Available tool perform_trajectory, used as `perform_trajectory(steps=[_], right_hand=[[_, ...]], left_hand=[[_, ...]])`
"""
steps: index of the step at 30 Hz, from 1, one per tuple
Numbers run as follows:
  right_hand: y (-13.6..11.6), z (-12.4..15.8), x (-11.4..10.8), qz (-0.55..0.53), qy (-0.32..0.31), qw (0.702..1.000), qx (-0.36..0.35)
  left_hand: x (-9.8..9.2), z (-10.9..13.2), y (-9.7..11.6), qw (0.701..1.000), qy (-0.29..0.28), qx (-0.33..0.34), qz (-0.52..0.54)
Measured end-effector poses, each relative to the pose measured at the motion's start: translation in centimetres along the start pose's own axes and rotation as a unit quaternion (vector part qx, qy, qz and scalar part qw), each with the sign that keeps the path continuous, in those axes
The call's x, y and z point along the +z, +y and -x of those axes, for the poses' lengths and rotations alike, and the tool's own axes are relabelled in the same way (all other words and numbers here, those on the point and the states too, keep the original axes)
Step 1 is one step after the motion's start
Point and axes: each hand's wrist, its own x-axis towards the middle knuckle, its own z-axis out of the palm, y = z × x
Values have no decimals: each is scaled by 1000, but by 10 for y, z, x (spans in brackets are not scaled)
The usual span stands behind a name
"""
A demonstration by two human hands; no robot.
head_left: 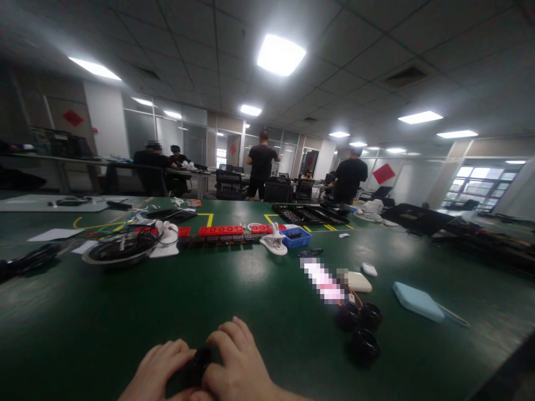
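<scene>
At the near edge of the view, my left hand (161,367) curls around one side of a small black rounded object (201,359). My right hand (240,359) closes on its other side, fingers bent over the top. Most of that object is hidden by the fingers, so its kind cannot be made out. To the right on the green table (234,295) lie three black, glossy round pieces, among them a front one (365,346), with orange wires beside them.
Beyond the round pieces are a blurred-out phone-like screen (324,281), a cream case (358,282), a white case (369,269) and a light blue block with a strap (418,301). Farther back stand a blue bin (297,238), red strips (221,230) and a round metal tray (117,253). Several people are behind.
</scene>
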Motion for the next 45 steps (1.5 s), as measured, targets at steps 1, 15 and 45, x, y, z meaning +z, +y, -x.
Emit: perform_trajectory(steps=[1, 15, 45], right_hand=[[0, 0, -1, -2, 4, 1000, 5], [3, 0, -8, 11, -10, 999, 39], [-6, -11, -8, 30, -93, 991, 90]], left_hand=[[-1, 0, 0, 1000, -1, 2, 1], [-3, -1, 5, 999, -46, -2, -19], [-1, -1, 7, 995, -91, 17, -29]])
